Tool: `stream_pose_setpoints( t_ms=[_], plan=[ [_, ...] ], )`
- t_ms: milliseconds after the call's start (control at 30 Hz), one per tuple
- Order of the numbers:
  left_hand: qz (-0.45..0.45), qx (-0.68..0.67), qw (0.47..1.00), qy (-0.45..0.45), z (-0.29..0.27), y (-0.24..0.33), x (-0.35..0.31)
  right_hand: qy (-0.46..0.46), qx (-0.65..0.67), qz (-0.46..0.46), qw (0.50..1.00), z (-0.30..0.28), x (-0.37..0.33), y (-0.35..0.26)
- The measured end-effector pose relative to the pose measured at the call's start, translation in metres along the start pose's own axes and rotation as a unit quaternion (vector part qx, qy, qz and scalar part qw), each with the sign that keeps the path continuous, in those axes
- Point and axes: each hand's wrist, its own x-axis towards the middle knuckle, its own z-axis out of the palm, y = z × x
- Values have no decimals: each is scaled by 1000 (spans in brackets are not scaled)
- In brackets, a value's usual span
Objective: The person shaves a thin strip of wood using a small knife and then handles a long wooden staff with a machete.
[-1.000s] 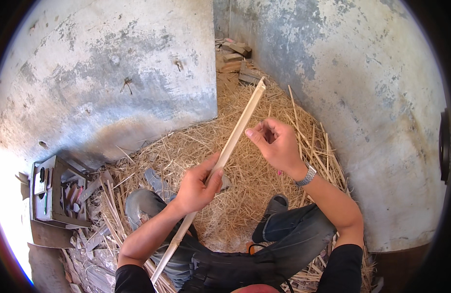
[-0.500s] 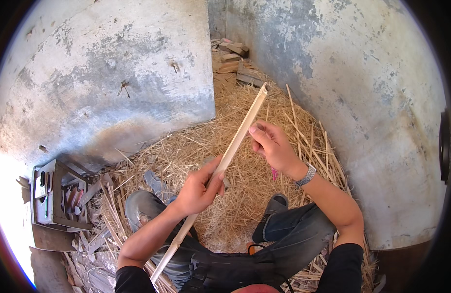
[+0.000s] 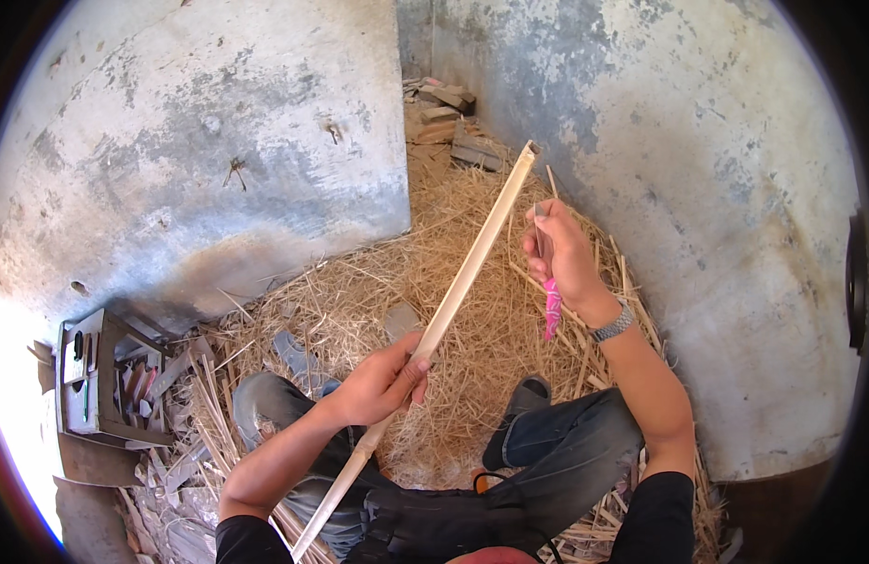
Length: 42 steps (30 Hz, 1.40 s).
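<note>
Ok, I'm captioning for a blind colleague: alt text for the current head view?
A person's left hand grips a long, pale bamboo-like strip; the right hand holds a blade-like piece, something pink hanging below. Straw-like litter lies beneath.

And there's the peeling wall (image 3: 717, 244) rising right of the right hand (image 3: 568, 252), straw-strewn floor (image 3: 481, 362) beneath, wooden stand (image 3: 94, 416) and white glare (image 3: 16, 385) far left of the left hand (image 3: 376, 381)!

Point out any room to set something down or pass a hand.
Between bamboo strip and pink knife handle, a hand might pass. Shavings cover the open patch between left hand and right shoe. Crowded: around wooden stand at left.
</note>
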Motion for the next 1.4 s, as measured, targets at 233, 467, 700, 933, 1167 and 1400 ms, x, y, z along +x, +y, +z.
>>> stream_pose_setpoints(
  t_ms=[233, 467, 700, 933, 1167, 1400],
  plan=[
    [41, -17, 996, 73, 4, -2, 4, -24, -287, -199, 937, 1, -3, -2],
    [42, 30, 994, 94, 9, 1, 5, 48, -457, -284, 841, -7, 1, 0],
    [64, 58, 992, 93, 15, -1, 6, 104, -520, -346, 774, -3, 7, 9],
    [37, 72, 992, 100, 14, 9, 4, 39, -548, -340, 763, 10, 0, 40],
    [33, 67, 982, 171, 8, -4, 9, -130, -556, -279, 772, 50, -30, 73],
    [115, -3, 977, 178, 2, 6, 4, -68, -513, -228, 825, 43, -12, 93]
  ],
)
